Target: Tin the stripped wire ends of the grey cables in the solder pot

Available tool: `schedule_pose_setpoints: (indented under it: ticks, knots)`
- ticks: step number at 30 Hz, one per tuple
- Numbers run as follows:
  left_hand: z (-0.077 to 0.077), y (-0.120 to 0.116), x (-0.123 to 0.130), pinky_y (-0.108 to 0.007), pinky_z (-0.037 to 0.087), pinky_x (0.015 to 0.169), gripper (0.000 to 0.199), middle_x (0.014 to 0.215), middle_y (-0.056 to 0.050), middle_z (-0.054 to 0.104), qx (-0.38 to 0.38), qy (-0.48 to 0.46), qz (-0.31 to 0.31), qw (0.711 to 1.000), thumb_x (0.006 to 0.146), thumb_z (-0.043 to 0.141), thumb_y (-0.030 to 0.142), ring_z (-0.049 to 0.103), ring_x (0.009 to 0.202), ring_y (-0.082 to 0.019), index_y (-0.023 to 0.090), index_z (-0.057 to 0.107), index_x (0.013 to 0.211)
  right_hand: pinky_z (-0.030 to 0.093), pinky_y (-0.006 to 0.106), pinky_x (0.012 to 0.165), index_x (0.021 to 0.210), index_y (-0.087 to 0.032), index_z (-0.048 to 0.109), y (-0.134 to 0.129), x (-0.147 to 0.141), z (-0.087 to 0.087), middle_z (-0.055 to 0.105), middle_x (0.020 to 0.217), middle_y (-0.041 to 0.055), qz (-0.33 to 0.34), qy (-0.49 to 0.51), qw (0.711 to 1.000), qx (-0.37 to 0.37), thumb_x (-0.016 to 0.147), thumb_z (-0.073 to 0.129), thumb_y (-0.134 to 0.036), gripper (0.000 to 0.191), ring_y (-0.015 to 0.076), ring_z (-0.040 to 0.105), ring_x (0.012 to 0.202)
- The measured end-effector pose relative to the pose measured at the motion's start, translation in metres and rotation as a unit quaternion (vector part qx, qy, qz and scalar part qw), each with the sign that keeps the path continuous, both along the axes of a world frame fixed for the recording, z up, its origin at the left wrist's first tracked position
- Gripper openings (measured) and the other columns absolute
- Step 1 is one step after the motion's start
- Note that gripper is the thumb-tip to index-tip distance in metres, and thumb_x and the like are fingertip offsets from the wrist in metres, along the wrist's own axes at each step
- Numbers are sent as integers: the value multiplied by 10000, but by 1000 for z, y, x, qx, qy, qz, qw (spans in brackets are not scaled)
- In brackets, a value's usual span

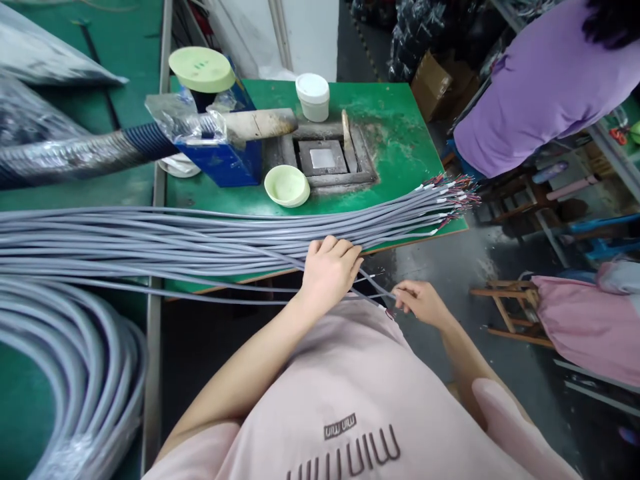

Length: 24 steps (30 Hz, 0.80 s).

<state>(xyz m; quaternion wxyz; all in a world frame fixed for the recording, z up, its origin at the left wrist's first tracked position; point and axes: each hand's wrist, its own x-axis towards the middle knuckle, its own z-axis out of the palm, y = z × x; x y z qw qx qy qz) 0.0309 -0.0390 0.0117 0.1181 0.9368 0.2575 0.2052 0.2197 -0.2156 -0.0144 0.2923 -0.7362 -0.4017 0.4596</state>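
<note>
A long bundle of grey cables (225, 237) lies across the green table, with stripped ends of thin coloured wires (453, 197) fanned out at the right. My left hand (327, 270) is curled over the front of the bundle, fingers closed around cable at the table's edge. Off that edge, my right hand (419, 301) pinches a grey cable near its end between thumb and fingers. Other loose cable ends with bared wires (373, 276) hang close by, between my two hands and in front of my shirt.
Behind the bundle are a square heated-looking pot (323, 159) set in the table, a pale green bowl (287, 187), a white tub (313, 97) and a blue box (227, 160) with a hose. Coiled cable (107, 373) lies left. A person in purple (545, 87) is at right.
</note>
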Motion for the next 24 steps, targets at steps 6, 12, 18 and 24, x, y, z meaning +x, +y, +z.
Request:
schedule_pose_setpoints:
  ticks: [6,12,18,24]
  knots:
    - [-7,5,15,-396,328,729,242,964,-114,651,23,3,47,999,923,498,271,551,915,-272,189,641,1100,428,204,488,945,-149,668,42,-11,17,677,635,-2,-52,133,987,68,848,593,-394,275,80,559,460]
    - [0,13,25,-395,345,726,99,885,-111,621,36,51,39,997,879,555,242,544,905,-294,173,625,897,442,206,463,1002,-152,651,63,-25,8,688,661,-1,-82,280,952,93,803,657,-420,334,78,562,436]
    - [5,15,21,-368,379,737,99,892,-91,652,-10,-36,13,999,921,482,214,570,849,-245,170,569,934,482,244,470,1055,-198,579,82,-19,18,732,846,44,-211,373,884,189,822,626,-464,356,125,620,538]
    - [-12,14,12,-352,407,766,159,972,-90,678,-27,-151,-29,988,924,504,241,593,923,-225,184,595,1041,495,232,540,1002,-223,593,91,24,55,715,910,30,-368,272,802,383,867,567,-456,270,102,593,598]
